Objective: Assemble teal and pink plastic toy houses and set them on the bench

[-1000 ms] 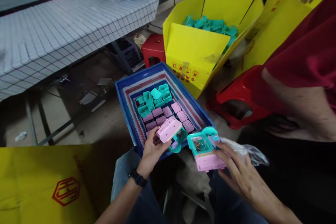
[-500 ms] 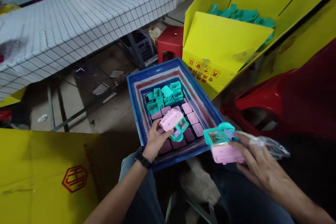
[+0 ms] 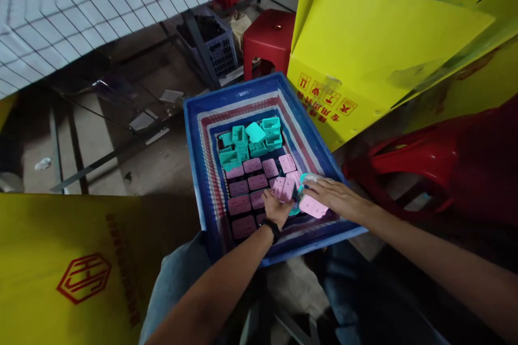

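Observation:
My left hand (image 3: 277,209) is closed on a pink and teal plastic toy case (image 3: 283,188) inside the blue crate (image 3: 335,170). Close by on the right, my right hand (image 3: 329,194) grips a second pink and teal toy case (image 3: 313,207), its pink side facing up. The two cases are nearly side by side over the crate's near right part. Rows of pink cases (image 3: 239,205) lie on the crate floor. Small teal open boxes (image 3: 230,159) are heaped at the crate's far end. My fingers hide parts of both held cases.
A yellow carton (image 3: 364,48) holding teal parts stands beyond the crate, with a red stool (image 3: 269,38) beside it. Another yellow carton (image 3: 40,248) is at the left. A red chair (image 3: 400,156) stands on the right. A table with a checked cloth (image 3: 121,5) is at the upper left.
Both hands have moved with their cases: the right one leftward from outside the crate to inside it, the left one rightward and lower into it. The view has tilted down.

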Available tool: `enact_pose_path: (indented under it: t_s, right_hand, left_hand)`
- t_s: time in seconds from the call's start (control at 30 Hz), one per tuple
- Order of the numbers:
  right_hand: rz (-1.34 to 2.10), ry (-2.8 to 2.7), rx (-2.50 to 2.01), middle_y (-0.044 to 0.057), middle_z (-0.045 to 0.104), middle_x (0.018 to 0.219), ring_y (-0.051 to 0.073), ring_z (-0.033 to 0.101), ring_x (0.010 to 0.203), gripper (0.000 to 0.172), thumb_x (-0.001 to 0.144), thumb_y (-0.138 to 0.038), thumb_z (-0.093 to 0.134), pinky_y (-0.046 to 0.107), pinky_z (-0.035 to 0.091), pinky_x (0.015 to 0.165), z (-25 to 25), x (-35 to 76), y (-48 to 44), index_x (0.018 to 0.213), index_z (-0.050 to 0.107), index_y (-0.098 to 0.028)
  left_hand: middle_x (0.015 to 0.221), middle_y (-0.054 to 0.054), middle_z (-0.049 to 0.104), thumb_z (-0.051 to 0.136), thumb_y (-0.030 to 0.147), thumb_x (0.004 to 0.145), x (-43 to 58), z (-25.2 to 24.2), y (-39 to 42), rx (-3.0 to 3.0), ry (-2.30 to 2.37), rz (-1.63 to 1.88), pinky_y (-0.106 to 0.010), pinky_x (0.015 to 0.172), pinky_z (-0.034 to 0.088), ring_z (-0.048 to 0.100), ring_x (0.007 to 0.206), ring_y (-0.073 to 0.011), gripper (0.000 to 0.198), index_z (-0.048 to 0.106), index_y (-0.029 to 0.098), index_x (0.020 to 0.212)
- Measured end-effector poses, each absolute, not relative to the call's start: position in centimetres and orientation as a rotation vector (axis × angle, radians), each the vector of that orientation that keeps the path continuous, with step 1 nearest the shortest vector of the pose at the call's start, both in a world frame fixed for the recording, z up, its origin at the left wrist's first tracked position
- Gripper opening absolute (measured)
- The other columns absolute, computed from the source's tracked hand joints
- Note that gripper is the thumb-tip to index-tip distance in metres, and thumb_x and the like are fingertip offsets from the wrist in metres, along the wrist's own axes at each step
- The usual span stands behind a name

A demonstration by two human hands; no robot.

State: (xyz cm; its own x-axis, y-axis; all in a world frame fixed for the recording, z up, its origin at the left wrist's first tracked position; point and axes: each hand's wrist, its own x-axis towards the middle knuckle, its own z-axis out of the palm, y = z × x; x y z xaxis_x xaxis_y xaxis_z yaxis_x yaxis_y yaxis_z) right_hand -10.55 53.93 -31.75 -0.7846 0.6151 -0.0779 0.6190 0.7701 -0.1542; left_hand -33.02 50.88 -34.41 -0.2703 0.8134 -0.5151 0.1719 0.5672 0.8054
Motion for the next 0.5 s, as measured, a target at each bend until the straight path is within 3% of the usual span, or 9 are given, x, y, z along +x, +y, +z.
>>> enact_pose_path:
  t_s: [0.13, 0.27, 0.5]
  right_hand:
    - [-0.665, 2.801, 1.068, -0.002, 0.059, 0.149, 0.018, 0.049, 0.142, 0.067, 0.088, 0.001, 0.032, 0.047, 0.04, 0.119, -37.1, -10.3, 55.8, 0.138, 0.06, -0.033]
    - [-0.848, 2.733, 1.06, -0.005, 0.063, 0.144, 0.018, 0.047, 0.143, 0.067, 0.085, 0.0, 0.036, 0.052, 0.03, 0.126, -40.9, -9.9, 55.9, 0.134, 0.063, -0.037]
    - [-0.916, 2.594, 1.049, -0.002, 0.065, 0.142, 0.022, 0.049, 0.142, 0.06, 0.083, 0.001, 0.041, 0.053, 0.033, 0.123, -44.3, -11.7, 55.7, 0.124, 0.069, -0.031]
  left_hand:
    - [0.137, -0.02, 0.053, 0.084, 0.013, 0.07, -30.9, -36.8, 50.2, 0.833, 1.889, 0.588, -0.051, 0.116, 0.033, 0.042, 0.141, -0.0417, 0.05, 0.055, 0.018, 0.11]
    - [0.133, -0.021, 0.053, 0.083, 0.013, 0.068, -29.4, -39.1, 49.6, 0.843, 1.94, 0.437, -0.049, 0.112, 0.04, 0.05, 0.134, -0.0412, 0.056, 0.051, 0.017, 0.114]
    - [0.128, -0.021, 0.051, 0.082, 0.023, 0.067, -28.0, -42.7, 48.9, 0.909, 1.949, 0.296, -0.051, 0.111, 0.042, 0.053, 0.13, -0.0392, 0.064, 0.045, 0.016, 0.119]
